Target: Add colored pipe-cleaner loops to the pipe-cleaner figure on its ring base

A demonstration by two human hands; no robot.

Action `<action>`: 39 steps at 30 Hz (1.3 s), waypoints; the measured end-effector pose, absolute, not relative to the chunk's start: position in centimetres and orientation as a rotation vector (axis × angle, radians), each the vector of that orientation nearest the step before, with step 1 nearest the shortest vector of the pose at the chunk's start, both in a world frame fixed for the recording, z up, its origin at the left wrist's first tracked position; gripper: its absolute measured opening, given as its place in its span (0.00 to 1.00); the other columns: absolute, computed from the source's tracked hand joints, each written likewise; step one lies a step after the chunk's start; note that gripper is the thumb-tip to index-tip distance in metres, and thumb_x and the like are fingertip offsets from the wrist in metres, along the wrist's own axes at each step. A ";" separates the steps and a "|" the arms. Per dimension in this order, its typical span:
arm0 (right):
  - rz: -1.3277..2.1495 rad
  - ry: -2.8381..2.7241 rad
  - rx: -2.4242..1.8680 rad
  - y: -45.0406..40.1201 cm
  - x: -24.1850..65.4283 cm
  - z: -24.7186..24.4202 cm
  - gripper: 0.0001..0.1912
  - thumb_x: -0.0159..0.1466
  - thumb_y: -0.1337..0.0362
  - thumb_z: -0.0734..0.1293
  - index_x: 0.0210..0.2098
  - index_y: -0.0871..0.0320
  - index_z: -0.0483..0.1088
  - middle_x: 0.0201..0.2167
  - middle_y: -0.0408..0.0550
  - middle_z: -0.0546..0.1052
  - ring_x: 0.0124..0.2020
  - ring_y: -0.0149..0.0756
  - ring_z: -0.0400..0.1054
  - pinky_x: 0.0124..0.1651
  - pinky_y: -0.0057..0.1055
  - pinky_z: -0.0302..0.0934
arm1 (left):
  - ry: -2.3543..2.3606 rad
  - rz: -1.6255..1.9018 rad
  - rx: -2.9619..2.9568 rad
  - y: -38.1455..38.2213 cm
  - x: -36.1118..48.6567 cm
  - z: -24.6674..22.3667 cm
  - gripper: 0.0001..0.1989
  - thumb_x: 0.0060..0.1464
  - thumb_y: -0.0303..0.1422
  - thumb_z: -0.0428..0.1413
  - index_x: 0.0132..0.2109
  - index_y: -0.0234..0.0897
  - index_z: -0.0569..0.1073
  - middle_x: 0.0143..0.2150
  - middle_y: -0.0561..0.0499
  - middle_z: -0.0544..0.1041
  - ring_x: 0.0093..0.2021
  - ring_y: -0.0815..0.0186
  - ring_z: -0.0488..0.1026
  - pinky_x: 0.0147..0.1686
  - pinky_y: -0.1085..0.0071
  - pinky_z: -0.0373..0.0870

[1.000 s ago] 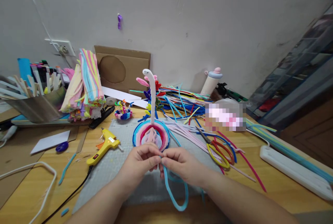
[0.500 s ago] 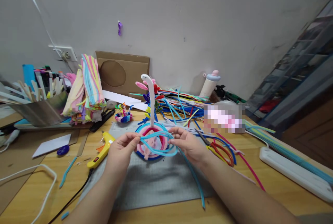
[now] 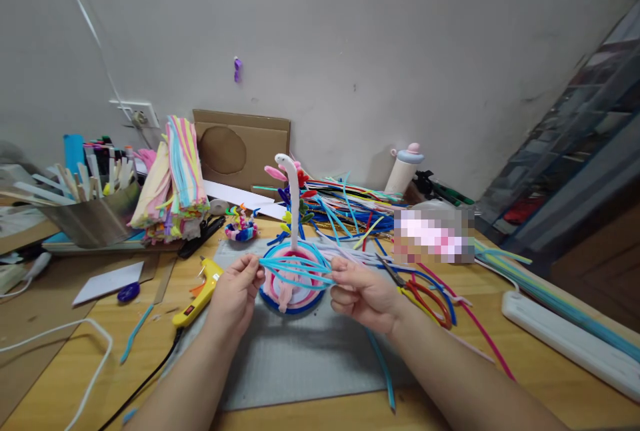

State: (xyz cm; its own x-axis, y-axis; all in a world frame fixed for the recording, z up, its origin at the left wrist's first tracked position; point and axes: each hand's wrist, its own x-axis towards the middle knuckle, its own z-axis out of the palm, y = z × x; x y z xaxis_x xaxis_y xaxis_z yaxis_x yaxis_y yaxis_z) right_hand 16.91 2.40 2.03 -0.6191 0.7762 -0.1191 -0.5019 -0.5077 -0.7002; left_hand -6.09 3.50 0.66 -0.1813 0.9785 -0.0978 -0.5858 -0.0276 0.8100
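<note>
Light-blue pipe cleaner loops stretch between my two hands. My left hand pinches their left end, and my right hand pinches the right end. A loose blue tail hangs down below my right hand toward the mat. Just behind the loops stands a round piece of coiled pipe cleaners with a blue rim and pink and white inside. From its back rises a tall white curved neck. The loops hide part of the round piece.
A yellow glue gun lies left of the grey mat. Orange-handled scissors rest to the right, near a white power strip. Loose pipe cleaners pile up behind, beside a bottle. A metal holder stands left.
The rounded loops are now drawn out into longer, flatter strands. My right hand has turned and closed its fingers more on their end. The view has tilted slightly upward.
</note>
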 end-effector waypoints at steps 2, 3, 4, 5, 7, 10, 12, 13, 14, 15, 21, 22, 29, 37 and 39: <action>2.079 -0.914 -0.640 2.5 16.7 1.7 0.15 0.53 0.69 0.68 0.27 0.56 0.54 0.14 0.30 0.51 0.14 0.20 0.40 0.20 0.22 0.36 | 0.891 1.574 0.664 3.3 -5.9 0.5 0.13 0.35 0.33 0.67 0.29 0.33 0.73 0.23 0.56 0.70 0.22 0.76 0.65 0.25 0.81 0.63; 2.005 -0.960 -0.708 2.6 16.5 1.4 0.14 0.53 0.69 0.68 0.27 0.56 0.54 0.13 0.30 0.52 0.13 0.20 0.41 0.19 0.22 0.36 | 0.901 1.575 0.729 3.1 -5.8 0.5 0.12 0.36 0.33 0.66 0.29 0.33 0.73 0.23 0.56 0.70 0.22 0.76 0.64 0.24 0.81 0.63; 1.900 -1.000 -0.789 2.7 16.3 1.1 0.14 0.52 0.70 0.68 0.27 0.56 0.55 0.14 0.30 0.53 0.13 0.20 0.42 0.18 0.21 0.36 | 0.914 1.568 0.812 2.9 -5.7 0.4 0.11 0.38 0.34 0.65 0.29 0.34 0.73 0.22 0.56 0.70 0.22 0.75 0.64 0.24 0.80 0.62; 1.771 -1.035 -0.872 2.9 16.1 0.8 0.13 0.51 0.70 0.67 0.26 0.56 0.55 0.14 0.31 0.55 0.13 0.19 0.44 0.17 0.21 0.37 | 0.929 1.552 0.906 2.7 -5.5 0.4 0.09 0.40 0.34 0.64 0.29 0.34 0.73 0.22 0.55 0.70 0.23 0.74 0.65 0.25 0.79 0.62; 1.515 -1.084 -1.022 3.2 15.7 0.1 0.12 0.49 0.70 0.67 0.27 0.56 0.57 0.16 0.31 0.59 0.12 0.19 0.48 0.15 0.20 0.40 | 0.961 1.506 1.078 2.1 -5.2 0.5 0.07 0.43 0.33 0.62 0.27 0.34 0.73 0.23 0.54 0.71 0.24 0.73 0.66 0.26 0.78 0.62; 1.365 -1.130 -1.146 3.6 15.5 -0.5 0.13 0.50 0.66 0.67 0.34 0.56 0.62 0.22 0.34 0.66 0.12 0.21 0.55 0.14 0.21 0.46 | 1.002 1.474 1.158 1.6 -4.8 0.6 0.06 0.44 0.32 0.62 0.28 0.35 0.73 0.26 0.53 0.73 0.25 0.71 0.67 0.27 0.75 0.64; 1.431 -1.166 -1.159 3.7 15.6 -0.6 0.14 0.51 0.63 0.68 0.36 0.57 0.64 0.22 0.36 0.67 0.14 0.23 0.58 0.15 0.22 0.48 | 1.019 1.501 1.157 1.5 -4.7 0.6 0.06 0.45 0.33 0.61 0.29 0.36 0.73 0.27 0.53 0.73 0.25 0.71 0.68 0.28 0.75 0.64; 1.489 -1.181 -1.152 3.7 15.7 -0.6 0.13 0.51 0.62 0.68 0.35 0.58 0.66 0.21 0.36 0.67 0.15 0.23 0.59 0.15 0.21 0.49 | 1.024 1.522 1.153 1.5 -4.8 0.6 0.06 0.45 0.33 0.61 0.29 0.36 0.73 0.27 0.54 0.73 0.25 0.71 0.68 0.28 0.75 0.64; 1.554 -1.183 -1.139 3.6 15.8 -0.5 0.12 0.51 0.61 0.69 0.32 0.59 0.67 0.21 0.37 0.67 0.16 0.24 0.60 0.15 0.21 0.49 | 1.028 1.541 1.147 1.6 -4.8 0.6 0.06 0.45 0.33 0.61 0.29 0.36 0.72 0.27 0.54 0.73 0.25 0.71 0.68 0.29 0.75 0.64; 1.622 -1.166 -1.122 3.6 15.9 -0.3 0.11 0.50 0.61 0.70 0.30 0.60 0.67 0.20 0.38 0.68 0.18 0.25 0.61 0.16 0.21 0.50 | 1.033 1.559 1.139 1.7 -5.0 0.6 0.06 0.46 0.34 0.60 0.29 0.36 0.72 0.28 0.54 0.73 0.25 0.71 0.68 0.29 0.75 0.64; 1.916 -0.858 -0.817 3.2 16.3 0.6 0.10 0.52 0.64 0.71 0.32 0.59 0.69 0.31 0.43 0.74 0.31 0.28 0.68 0.31 0.24 0.61 | 1.054 1.661 0.989 2.3 -5.4 0.3 0.09 0.44 0.35 0.62 0.31 0.35 0.73 0.24 0.55 0.71 0.24 0.73 0.66 0.27 0.79 0.64; 1.937 -0.829 -0.772 3.2 16.3 0.8 0.10 0.53 0.65 0.71 0.33 0.60 0.69 0.31 0.44 0.74 0.32 0.28 0.69 0.34 0.25 0.61 | 1.037 1.666 0.917 2.4 -5.3 0.2 0.10 0.42 0.35 0.63 0.30 0.35 0.73 0.23 0.55 0.71 0.24 0.74 0.66 0.26 0.79 0.63; 1.907 -0.824 -0.736 2.5 16.0 1.3 0.12 0.50 0.65 0.74 0.28 0.61 0.66 0.22 0.39 0.72 0.21 0.22 0.65 0.27 0.21 0.58 | 0.934 1.621 0.575 2.8 -5.2 0.7 0.16 0.31 0.33 0.68 0.28 0.32 0.72 0.20 0.56 0.69 0.21 0.76 0.64 0.22 0.83 0.63; 1.621 -1.062 -1.035 3.3 16.2 1.1 0.17 0.44 0.61 0.75 0.22 0.61 0.63 0.15 0.39 0.71 0.14 0.24 0.63 0.19 0.21 0.54 | 0.956 1.655 0.612 2.7 -5.4 1.0 0.16 0.30 0.33 0.68 0.27 0.31 0.72 0.19 0.56 0.70 0.20 0.77 0.64 0.21 0.83 0.62; 1.650 -1.144 -1.061 3.3 16.4 1.1 0.18 0.46 0.58 0.74 0.22 0.61 0.63 0.17 0.40 0.72 0.13 0.25 0.63 0.17 0.21 0.54 | 0.961 1.642 0.614 2.8 -5.6 1.1 0.16 0.30 0.33 0.68 0.27 0.31 0.72 0.19 0.56 0.70 0.20 0.77 0.64 0.22 0.83 0.63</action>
State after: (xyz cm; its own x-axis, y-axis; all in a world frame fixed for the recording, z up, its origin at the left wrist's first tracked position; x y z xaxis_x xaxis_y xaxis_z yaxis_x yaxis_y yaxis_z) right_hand 16.42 3.26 1.13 -0.2849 0.9428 -0.1731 -0.1687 -0.2271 -0.9591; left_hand -5.59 2.78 1.09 -0.2819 0.9561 -0.0800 -0.5384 -0.0886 0.8380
